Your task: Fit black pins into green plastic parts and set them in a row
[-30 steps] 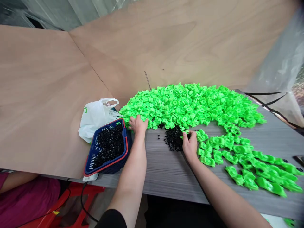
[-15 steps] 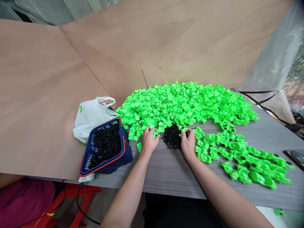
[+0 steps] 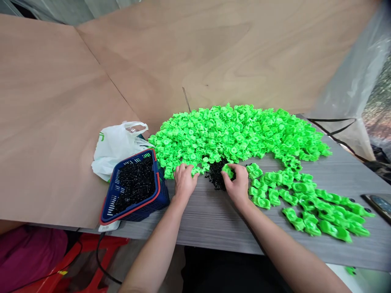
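Observation:
A big heap of bright green moulded plastic pieces (image 3: 232, 130) lies on the grey table. In front of it sits a small pile of black plastic parts (image 3: 216, 179). My left hand (image 3: 185, 181) is at the heap's near edge, its thumb and fingers closed around a green plastic piece (image 3: 194, 171). My right hand (image 3: 238, 183) pinches another green plastic piece (image 3: 227, 170) over the black parts. Its far fingers are partly hidden. To the right, several green pieces (image 3: 305, 187), some with black parts showing, are spread in loose rows.
A blue basket with a red rim (image 3: 163, 199) holds many black parts at the left. Behind it sits a white plastic bag (image 3: 114, 146). Wooden boards (image 3: 214, 53) wall the table's back and left. A dark device (image 3: 378, 203) lies far right; a person's magenta sleeve (image 3: 33, 256) shows lower left.
My right hand has moved left over the black parts with the green piece in it. My left hand has shifted slightly left, its thumb and fingers now closer together.

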{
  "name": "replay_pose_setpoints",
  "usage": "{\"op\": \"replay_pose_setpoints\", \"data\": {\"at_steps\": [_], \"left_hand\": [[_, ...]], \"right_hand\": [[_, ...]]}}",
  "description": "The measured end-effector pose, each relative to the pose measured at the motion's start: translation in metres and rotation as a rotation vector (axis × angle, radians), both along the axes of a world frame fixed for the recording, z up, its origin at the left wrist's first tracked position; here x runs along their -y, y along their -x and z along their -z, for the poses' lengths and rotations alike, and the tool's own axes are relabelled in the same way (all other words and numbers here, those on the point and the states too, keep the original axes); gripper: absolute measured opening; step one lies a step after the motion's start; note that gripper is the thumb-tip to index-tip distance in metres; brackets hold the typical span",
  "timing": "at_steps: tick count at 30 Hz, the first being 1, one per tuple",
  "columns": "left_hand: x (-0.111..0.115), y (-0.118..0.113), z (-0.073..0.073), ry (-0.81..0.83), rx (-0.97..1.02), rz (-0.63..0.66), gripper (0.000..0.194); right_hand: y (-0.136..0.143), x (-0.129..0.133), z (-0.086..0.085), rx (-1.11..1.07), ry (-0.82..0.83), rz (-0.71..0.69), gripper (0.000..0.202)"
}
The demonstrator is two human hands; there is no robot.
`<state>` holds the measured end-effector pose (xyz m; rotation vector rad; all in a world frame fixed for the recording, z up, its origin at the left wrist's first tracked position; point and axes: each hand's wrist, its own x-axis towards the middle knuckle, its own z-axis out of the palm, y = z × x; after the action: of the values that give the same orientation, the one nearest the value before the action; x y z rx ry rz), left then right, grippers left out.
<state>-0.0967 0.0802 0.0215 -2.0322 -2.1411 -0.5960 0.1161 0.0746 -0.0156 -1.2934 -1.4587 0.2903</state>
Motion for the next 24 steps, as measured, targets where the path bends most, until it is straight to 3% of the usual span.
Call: {"op": "replay_pose_setpoints", "data": {"at_steps": [3,5,8,10,12,14,18,21,24], "left_hand": [[0.013,-0.012,0.0,-0.132,0.19,0.066,0.037],[0.026,-0.025,0.003,-0.185,0.444,0.141,0.036],[0.042,-0.044,0.014,-0.01,0.901,0.28,0.049],[0.046,-0.054,0.023,0.107,1.056,0.334,0.042],[0.046,-0.058,0.032,0.123,1.152,0.3,0.033],[0.045,-0.056,0.037,0.08,1.242,0.21,0.03],[0.044,-0.049,0.04,0.071,1.485,0.085,0.03],[0.046,-0.049,0.039,0.115,1.621,0.031,0.035],[0.047,-0.053,0.039,0.154,1.63,0.02,0.037]], "right_hand": [[0.007,0.013,-0.01,0.216,0.017,-0.168,0.033],[0.012,0.019,-0.01,0.292,0.038,-0.26,0.036],[0.015,0.022,-0.005,0.308,0.066,-0.35,0.037],[0.015,0.021,-0.005,0.295,0.073,-0.419,0.039],[0.01,0.018,-0.008,0.306,0.049,-0.488,0.041],[0.0,0.015,-0.012,0.339,0.024,-0.477,0.038],[-0.031,0.008,-0.015,0.402,0.136,-0.253,0.023],[-0.052,0.009,-0.011,0.452,0.26,-0.219,0.023],[-0.062,0.012,-0.006,0.512,0.324,-0.191,0.028]]}}
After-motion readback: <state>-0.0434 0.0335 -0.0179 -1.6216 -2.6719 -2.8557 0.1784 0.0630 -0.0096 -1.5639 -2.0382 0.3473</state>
